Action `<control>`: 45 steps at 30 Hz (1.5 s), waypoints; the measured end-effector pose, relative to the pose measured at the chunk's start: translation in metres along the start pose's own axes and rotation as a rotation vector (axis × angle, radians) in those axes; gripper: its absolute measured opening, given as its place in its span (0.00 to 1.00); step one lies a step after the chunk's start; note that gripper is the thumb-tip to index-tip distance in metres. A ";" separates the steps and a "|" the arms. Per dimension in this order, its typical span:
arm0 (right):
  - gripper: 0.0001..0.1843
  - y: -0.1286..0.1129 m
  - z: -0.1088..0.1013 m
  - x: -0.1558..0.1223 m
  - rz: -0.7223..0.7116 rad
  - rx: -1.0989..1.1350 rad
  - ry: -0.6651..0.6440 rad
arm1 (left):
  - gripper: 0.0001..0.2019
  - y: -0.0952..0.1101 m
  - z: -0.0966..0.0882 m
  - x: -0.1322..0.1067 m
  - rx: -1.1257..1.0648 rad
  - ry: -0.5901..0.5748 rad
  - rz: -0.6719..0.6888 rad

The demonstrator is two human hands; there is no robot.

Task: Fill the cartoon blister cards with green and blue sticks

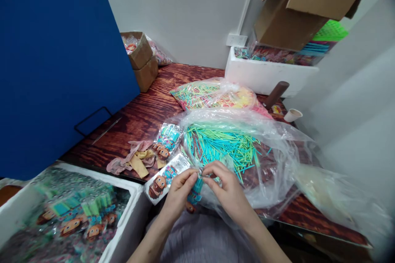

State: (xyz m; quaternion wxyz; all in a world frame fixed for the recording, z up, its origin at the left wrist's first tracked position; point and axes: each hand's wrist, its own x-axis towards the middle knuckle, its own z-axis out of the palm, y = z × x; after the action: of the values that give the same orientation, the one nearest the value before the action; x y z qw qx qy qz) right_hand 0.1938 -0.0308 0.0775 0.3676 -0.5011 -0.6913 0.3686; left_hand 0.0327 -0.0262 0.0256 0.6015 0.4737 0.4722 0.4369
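My left hand [179, 191] and my right hand [226, 189] meet at the table's near edge, both pinched on the top of a small clear toy packet [195, 193] with teal contents. The packet hangs down between the hands. Just behind them lies an open plastic bag of teal and green sticks [225, 146]. Two filled packets with cartoon figures lie to the left, one [163, 178] beside my left hand and one [166, 139] farther back.
A white foam box [131, 197] of finished packets stands at lower left. Pinkish scraps [132, 160] lie on the wooden table [148, 107]. Further back are a bag of multicoloured sticks [212, 94], a white foam box [265, 76], cardboard boxes [140, 55], a paper cup [292, 115] and a blue board [55, 61].
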 end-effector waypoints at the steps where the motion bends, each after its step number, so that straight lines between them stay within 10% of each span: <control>1: 0.07 0.000 0.001 -0.002 -0.007 -0.003 0.035 | 0.16 0.001 0.000 0.000 0.001 -0.041 -0.004; 7: 0.08 0.003 0.002 -0.007 0.039 0.160 -0.012 | 0.14 0.006 -0.007 0.003 -0.029 -0.181 -0.044; 12: 0.11 0.031 -0.016 0.009 0.206 0.386 0.014 | 0.15 0.019 -0.035 0.026 -0.088 0.006 -0.038; 19: 0.09 0.063 -0.061 0.058 0.105 -0.047 0.105 | 0.15 0.041 -0.088 0.112 0.439 0.305 0.237; 29: 0.30 0.115 -0.129 0.183 0.007 -0.648 0.211 | 0.14 -0.016 -0.093 0.173 1.059 0.566 0.373; 37: 0.12 0.108 -0.064 0.103 -0.055 -0.895 0.314 | 0.17 -0.008 -0.100 0.181 1.150 0.602 0.336; 45: 0.09 0.113 -0.033 0.053 -0.124 -0.864 0.003 | 0.14 -0.003 -0.100 0.170 1.185 0.594 0.325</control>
State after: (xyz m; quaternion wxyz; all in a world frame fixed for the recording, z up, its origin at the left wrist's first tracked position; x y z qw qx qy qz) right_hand 0.2578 0.0502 0.0008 0.1465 -0.5669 -0.8103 0.0219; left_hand -0.0360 0.1548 -0.0143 0.0122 0.6482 0.6994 0.3009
